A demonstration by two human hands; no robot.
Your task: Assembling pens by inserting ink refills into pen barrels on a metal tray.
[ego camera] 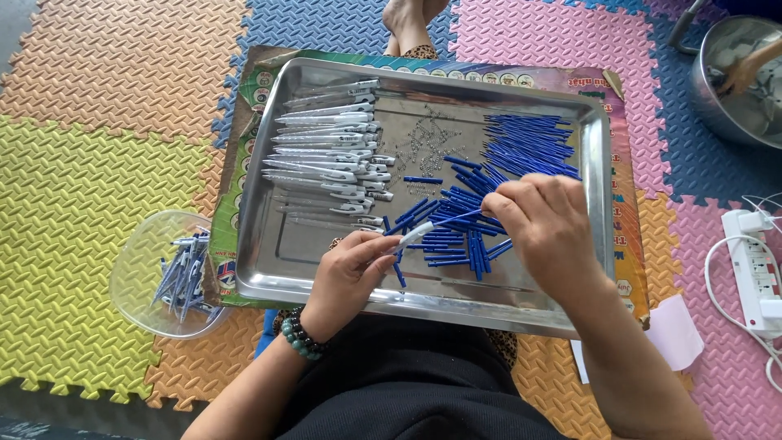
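- Pen barrel (417, 234), white and slim, sits pinched between the thumb and fingertips of my left hand (349, 275), its open end pointing up and to the right, just above the near part of the tray.
- My right hand (544, 222) is closed in a fine pinch on a thin blue refill (458, 217), whose free end points down towards the mouth of the barrel; I cannot tell whether the tip is already inside.
- Both hands hover over the metal tray (285, 244), a shallow steel rectangle lying on a sheet of printed cardboard (228, 155).
- More white barrels (326, 155) lie in a rough row along the left side of the tray, clips pointing right.
- Loose blue refills (525, 143) are heaped at the far right of the tray, with a scattered pile spreading towards the middle, under my right hand.
- Tiny metal bits (423, 143), perhaps springs, are strewn in the middle of the tray; they are too small to make out.
- A clear plastic bowl (138, 253) stands just left of the tray on the foam mat, holding finished pens (183, 273) in a loose bunch.
- A bead bracelet (301, 336) of dark and green beads circles my left wrist.
- A white power strip (756, 261) with its cable lies on the mat well to the right.
- A steel pot (725, 106) stands at the far right corner.
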